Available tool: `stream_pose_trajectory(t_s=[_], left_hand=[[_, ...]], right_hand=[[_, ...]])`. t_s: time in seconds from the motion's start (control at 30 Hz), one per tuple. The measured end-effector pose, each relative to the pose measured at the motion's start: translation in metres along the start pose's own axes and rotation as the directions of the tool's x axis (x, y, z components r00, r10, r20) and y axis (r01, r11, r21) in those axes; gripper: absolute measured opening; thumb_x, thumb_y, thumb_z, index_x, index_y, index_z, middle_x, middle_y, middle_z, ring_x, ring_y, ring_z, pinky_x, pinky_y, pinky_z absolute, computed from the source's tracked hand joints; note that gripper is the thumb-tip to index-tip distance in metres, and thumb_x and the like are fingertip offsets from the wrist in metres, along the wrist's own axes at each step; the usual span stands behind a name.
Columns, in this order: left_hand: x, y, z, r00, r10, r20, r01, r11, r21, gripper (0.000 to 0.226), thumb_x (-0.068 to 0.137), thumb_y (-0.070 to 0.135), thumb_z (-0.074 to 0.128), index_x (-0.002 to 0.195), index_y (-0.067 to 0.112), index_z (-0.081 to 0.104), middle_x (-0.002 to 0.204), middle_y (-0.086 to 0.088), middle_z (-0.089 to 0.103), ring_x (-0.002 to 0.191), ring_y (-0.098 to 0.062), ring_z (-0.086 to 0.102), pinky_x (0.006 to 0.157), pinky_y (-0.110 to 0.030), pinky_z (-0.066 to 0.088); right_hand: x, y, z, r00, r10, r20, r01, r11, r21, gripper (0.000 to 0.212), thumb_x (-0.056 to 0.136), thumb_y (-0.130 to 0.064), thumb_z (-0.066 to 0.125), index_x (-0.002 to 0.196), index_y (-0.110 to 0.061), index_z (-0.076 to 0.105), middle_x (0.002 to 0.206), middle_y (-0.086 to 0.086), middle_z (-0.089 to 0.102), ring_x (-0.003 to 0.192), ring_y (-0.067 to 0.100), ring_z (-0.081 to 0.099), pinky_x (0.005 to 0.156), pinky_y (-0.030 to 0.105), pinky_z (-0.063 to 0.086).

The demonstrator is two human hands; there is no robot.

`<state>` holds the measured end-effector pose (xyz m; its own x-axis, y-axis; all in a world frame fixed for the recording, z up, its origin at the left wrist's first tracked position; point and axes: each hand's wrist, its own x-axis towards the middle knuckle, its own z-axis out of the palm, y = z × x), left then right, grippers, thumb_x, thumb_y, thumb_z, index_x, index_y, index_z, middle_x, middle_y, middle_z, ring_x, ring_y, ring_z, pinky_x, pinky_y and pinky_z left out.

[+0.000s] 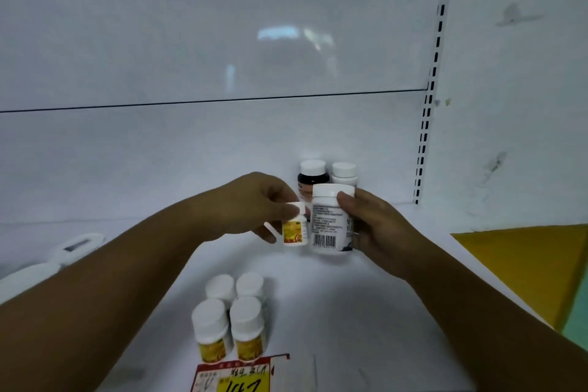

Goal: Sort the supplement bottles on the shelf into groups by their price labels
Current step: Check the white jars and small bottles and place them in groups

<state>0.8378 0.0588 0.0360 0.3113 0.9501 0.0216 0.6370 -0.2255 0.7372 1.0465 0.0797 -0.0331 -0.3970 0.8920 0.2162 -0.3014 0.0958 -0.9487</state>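
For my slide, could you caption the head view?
Left hand holds a small yellow-labelled bottle, right hand a larger white bottle.

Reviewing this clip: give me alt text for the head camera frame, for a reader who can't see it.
Over a white shelf, the left hand holds a small yellow-labelled bottle and the right hand a larger white bottle. Four yellow-labelled bottles stand grouped behind a price tag; two more bottles stand at the back.

Two bare forearms and hands [254, 204] — no sleeves, rings or watch
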Motion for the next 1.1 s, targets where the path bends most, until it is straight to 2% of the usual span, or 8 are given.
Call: stream_pose_trajectory(t_s=[0.1,0.2,0.4,0.6,0.73,0.87,1.0,1.1], left_hand=[[-0.024,-0.004,0.0,0.995,0.004,-0.101,-0.006,1.0,-0.024,0.011,0.086,0.021,0.064,0.095,0.019,0.071,0.081,0.003,0.076,0.073,-0.009,0.071,0.059,-0.022,0.057],[-0.041,-0.007,0.003,0.98,-0.01,-0.197,-0.011,0.994,-0.106,0.013,0.083,0.021,0.067,0.096,0.02,0.071,0.087,0.001,0.075,0.074,-0.008,0.07,0.067,-0.027,0.06],[-0.066,-0.012,0.004,0.925,-0.018,-0.38,-0.108,0.945,-0.309,0.022,0.083,0.022,0.067,0.105,0.024,0.069,0.099,0.002,0.067,0.078,-0.01,0.071,0.063,-0.02,0.058],[-0.074,-0.028,-0.002,0.884,-0.119,-0.451,-0.133,0.863,-0.487,0.016,0.081,0.012,0.068,0.096,0.015,0.071,0.093,-0.005,0.072,0.076,-0.014,0.072,0.057,-0.019,0.055],[-0.069,-0.047,0.005,0.845,-0.192,-0.499,-0.092,0.867,-0.49,0.012,0.08,0.011,0.069,0.087,0.02,0.069,0.089,-0.001,0.071,0.083,-0.015,0.068,0.063,-0.024,0.057],[-0.06,-0.061,0.013,0.857,-0.248,-0.452,-0.002,0.875,-0.485,0.015,0.076,0.009,0.072,0.087,0.019,0.068,0.089,-0.003,0.071,0.083,-0.015,0.067,0.074,-0.029,0.057],[-0.061,-0.073,0.017,0.887,-0.296,-0.355,0.083,0.857,-0.508,0.017,0.074,0.007,0.072,0.087,0.019,0.07,0.078,0.004,0.07,0.064,-0.005,0.065,0.057,-0.019,0.056],[-0.061,-0.075,0.018,0.906,-0.321,-0.274,0.147,0.849,-0.508,0.017,0.073,0.007,0.072,0.085,0.018,0.069,0.073,0.004,0.07,0.058,-0.004,0.064,0.049,-0.017,0.05]], right_hand=[[-0.004,0.004,0.009,0.996,0.018,0.091,-0.025,0.996,0.083,0.053,0.077,-0.031,0.06,0.127,-0.016,0.053,0.126,0.012,0.062,0.116,0.029,0.058,0.096,0.052,0.047],[-0.007,0.007,0.017,0.99,0.032,0.139,-0.047,0.994,0.103,0.042,0.078,-0.03,0.057,0.119,-0.021,0.058,0.123,0.009,0.065,0.113,0.028,0.061,0.092,0.051,0.05],[-0.01,-0.004,0.04,0.984,0.012,0.177,-0.009,1.0,-0.019,0.035,0.074,-0.03,0.058,0.107,-0.02,0.061,0.11,0.009,0.071,0.103,0.024,0.066,0.077,0.032,0.058],[0.003,-0.007,0.082,0.996,-0.084,0.043,0.09,0.98,-0.179,0.065,0.057,-0.044,0.071,0.114,-0.016,0.056,0.1,0.002,0.073,0.096,0.019,0.069,0.083,0.041,0.054],[0.01,0.007,0.093,0.987,-0.148,-0.061,0.127,0.956,-0.265,0.062,0.053,-0.053,0.068,0.109,-0.03,0.058,0.108,-0.003,0.069,0.1,0.013,0.065,0.091,0.04,0.051],[0.01,0.018,0.088,0.976,-0.188,-0.113,0.155,0.955,-0.254,0.066,0.047,-0.059,0.069,0.108,-0.036,0.059,0.111,-0.005,0.067,0.102,0.013,0.064,0.088,0.037,0.051],[0.008,0.02,0.087,0.975,-0.191,-0.116,0.153,0.948,-0.279,0.071,0.047,-0.062,0.067,0.112,-0.035,0.057,0.114,-0.001,0.065,0.105,0.02,0.063,0.087,0.04,0.051],[0.007,0.021,0.089,0.974,-0.192,-0.123,0.15,0.945,-0.29,0.074,0.049,-0.062,0.065,0.115,-0.03,0.055,0.114,0.006,0.065,0.105,0.025,0.063,0.09,0.047,0.051]])
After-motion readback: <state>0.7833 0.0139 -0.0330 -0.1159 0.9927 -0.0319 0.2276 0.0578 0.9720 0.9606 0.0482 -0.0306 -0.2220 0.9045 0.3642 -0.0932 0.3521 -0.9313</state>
